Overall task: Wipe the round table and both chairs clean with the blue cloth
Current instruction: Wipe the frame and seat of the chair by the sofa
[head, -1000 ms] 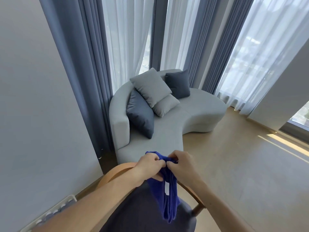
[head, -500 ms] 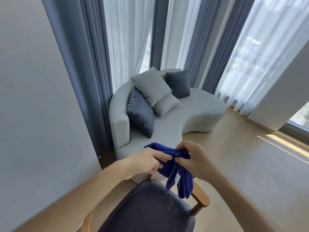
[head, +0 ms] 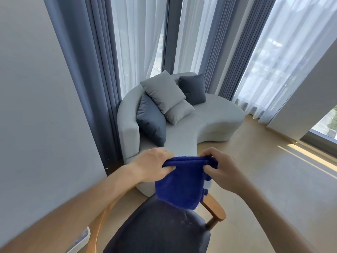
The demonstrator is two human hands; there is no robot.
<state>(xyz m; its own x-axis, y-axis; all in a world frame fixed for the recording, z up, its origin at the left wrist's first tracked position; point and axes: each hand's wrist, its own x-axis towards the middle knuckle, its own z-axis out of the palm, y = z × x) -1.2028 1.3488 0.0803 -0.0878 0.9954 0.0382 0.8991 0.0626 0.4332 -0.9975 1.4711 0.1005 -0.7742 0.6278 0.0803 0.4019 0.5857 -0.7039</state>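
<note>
Both hands gripped the blue cloth [head: 180, 185] by its upper edge as I watched through the head camera, the only view: the left hand [head: 153, 166] pinched one bunched corner and the right hand [head: 219, 168] pinched the other, fingers curled tight around the fabric. Stretched between them, the cloth hung down as a folded panel, apparently held that way so I could square it into a pad before wiping. Its lower edge dangled just above the dark seat of a wooden-framed chair [head: 160, 230], which stood directly beneath my arms, a likely sign that this chair was the surface in hand. A pale smudge showed on the seat cushion near the cloth's hem, possibly the dirt to be cleared. The round table did not appear in view, nor did a second chair, so I could not judge how much of the job remained. Beyond the hands, a curved grey sofa [head: 209, 123] with four cushions sat against blue curtains [head: 91, 70] and sheer white drapes, well apart from the work.
</note>
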